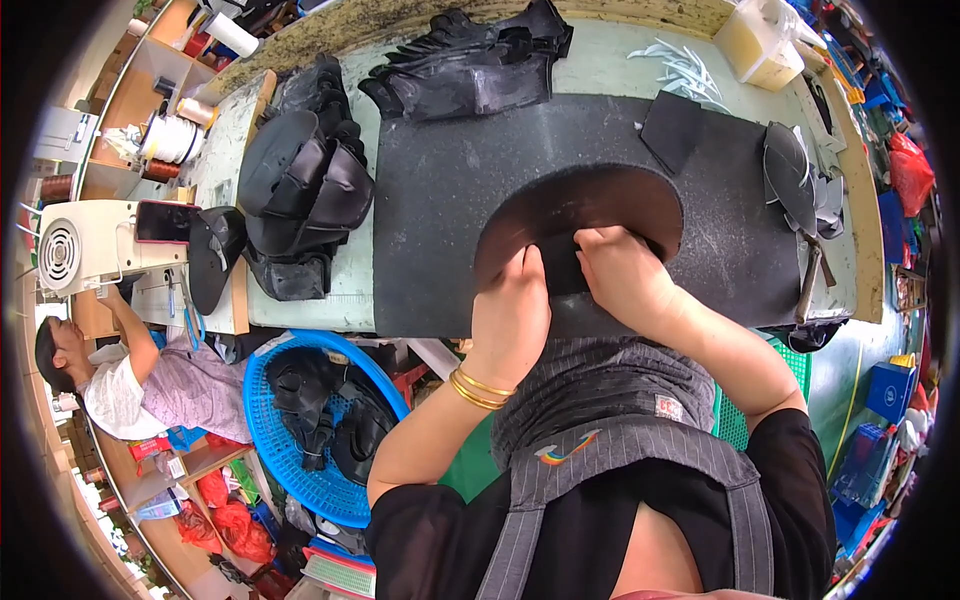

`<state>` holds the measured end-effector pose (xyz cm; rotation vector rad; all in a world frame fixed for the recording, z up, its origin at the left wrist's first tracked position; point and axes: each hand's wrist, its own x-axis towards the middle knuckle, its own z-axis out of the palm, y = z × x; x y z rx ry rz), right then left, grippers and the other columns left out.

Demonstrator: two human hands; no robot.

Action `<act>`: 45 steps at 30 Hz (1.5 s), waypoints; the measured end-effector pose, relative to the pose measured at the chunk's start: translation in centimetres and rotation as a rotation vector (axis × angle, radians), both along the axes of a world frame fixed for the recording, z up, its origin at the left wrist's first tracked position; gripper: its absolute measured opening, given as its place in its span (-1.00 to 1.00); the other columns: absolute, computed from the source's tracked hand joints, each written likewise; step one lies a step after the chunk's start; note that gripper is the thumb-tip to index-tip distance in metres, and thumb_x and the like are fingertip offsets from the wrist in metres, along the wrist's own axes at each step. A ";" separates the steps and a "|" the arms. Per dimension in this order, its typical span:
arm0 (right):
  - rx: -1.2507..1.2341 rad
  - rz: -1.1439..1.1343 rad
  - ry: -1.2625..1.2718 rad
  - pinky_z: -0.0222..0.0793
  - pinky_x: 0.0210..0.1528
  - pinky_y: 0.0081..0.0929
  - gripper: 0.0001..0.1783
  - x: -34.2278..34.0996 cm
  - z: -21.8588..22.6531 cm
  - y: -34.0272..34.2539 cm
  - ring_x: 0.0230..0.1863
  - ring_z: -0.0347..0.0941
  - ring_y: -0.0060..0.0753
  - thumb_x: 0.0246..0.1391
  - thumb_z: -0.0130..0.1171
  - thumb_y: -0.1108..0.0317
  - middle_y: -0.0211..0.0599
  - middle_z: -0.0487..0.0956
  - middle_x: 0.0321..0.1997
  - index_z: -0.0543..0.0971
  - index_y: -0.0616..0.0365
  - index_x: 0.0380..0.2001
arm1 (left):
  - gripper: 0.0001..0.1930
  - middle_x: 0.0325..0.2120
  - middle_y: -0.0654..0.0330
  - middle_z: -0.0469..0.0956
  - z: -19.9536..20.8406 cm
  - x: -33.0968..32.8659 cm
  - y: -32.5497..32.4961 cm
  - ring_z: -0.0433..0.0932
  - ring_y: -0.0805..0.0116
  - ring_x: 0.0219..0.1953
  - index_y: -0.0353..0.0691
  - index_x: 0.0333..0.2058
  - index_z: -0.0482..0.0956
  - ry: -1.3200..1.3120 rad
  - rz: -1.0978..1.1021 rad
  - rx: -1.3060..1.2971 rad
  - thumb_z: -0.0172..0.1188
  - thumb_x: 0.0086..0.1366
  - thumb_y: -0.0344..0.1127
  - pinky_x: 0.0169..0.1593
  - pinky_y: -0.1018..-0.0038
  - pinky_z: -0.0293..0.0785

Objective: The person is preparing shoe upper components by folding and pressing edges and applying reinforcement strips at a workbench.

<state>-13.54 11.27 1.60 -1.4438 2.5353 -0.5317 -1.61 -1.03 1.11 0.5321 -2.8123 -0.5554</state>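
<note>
"Where are the hands?"
"Over the black mat's (430,200) near side: left hand (512,308) with fingers bunched, right hand (625,272) curled nearly closed, both gripping the curved dark panel (570,192); fingertips are partly hidden."
"And the panel?"
"Over the mat, just beyond both wrists, long axis crosswise, right end farther; stacked black pieces (470,82) lie at the mat's far edge."

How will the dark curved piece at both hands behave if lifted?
The dark curved piece is probably flexible yet not limp: it shows a smooth, even bow around the left hand and right hand. It seems likely light for its size, since its rim looks thin.
</note>
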 end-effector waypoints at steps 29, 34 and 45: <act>-0.017 0.378 -0.080 0.46 -0.16 -0.24 -0.73 -2.4 1.2 1.5 -0.13 0.53 -0.10 -0.17 0.15 0.57 -0.29 0.54 -0.29 0.53 0.12 -0.29 | -0.71 -0.05 -0.02 0.50 1.4 0.2 -2.6 0.48 -0.01 0.06 -0.38 -0.13 0.55 0.027 -0.412 0.465 0.21 0.13 -0.52 0.16 0.23 0.40; -0.026 0.409 0.094 0.48 -0.15 -0.30 -0.71 -1.9 1.7 1.4 -0.04 0.49 -0.20 -0.16 0.17 0.54 -0.34 0.55 -0.20 0.57 0.13 -0.26 | -0.70 -0.02 0.00 0.50 -0.8 1.0 -2.6 0.48 0.02 0.06 -0.39 -0.12 0.58 0.130 -0.478 0.248 0.21 0.12 -0.53 0.17 0.26 0.43; 0.043 0.434 0.508 0.44 0.11 -0.23 -0.66 1.0 -1.1 3.9 0.03 0.50 -0.17 0.06 0.17 0.27 -0.18 0.54 -0.03 0.57 0.12 -0.09 | -0.77 -0.20 0.10 0.58 0.2 0.4 -0.5 0.55 0.06 -0.01 -0.32 -0.22 0.59 0.059 -0.447 -0.223 0.14 0.12 -0.43 -0.01 0.26 0.56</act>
